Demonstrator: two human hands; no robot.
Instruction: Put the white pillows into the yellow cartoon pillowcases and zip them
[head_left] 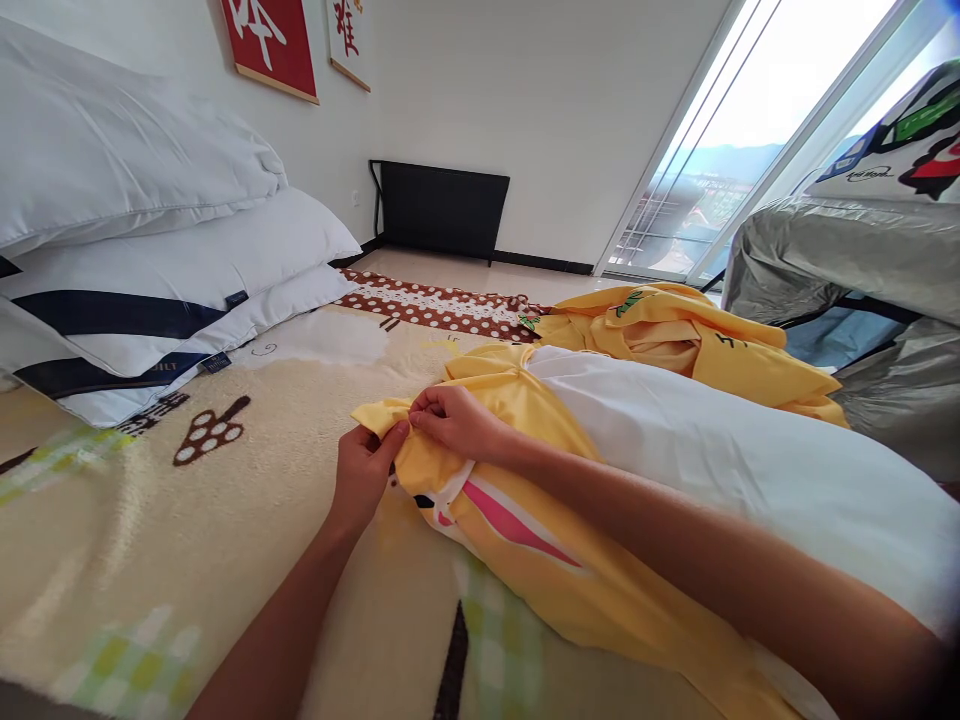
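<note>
A: ok so what's getting gripped here?
B: left hand (pixel 364 475) and right hand (pixel 459 418) are close together, both pinching one end of a yellow cloth cover with a pink-eared cartoon print (pixel 544 580).
A: lol, and where's it sitting?
B: on the cream patterned fleece blanket (pixel 300 400), right against a long, plump white cushion (pixel 697 440).

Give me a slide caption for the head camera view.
Left hand and right hand pinch yellow printed fabric on a patterned blanket, white pillows stacked nearby.
</note>
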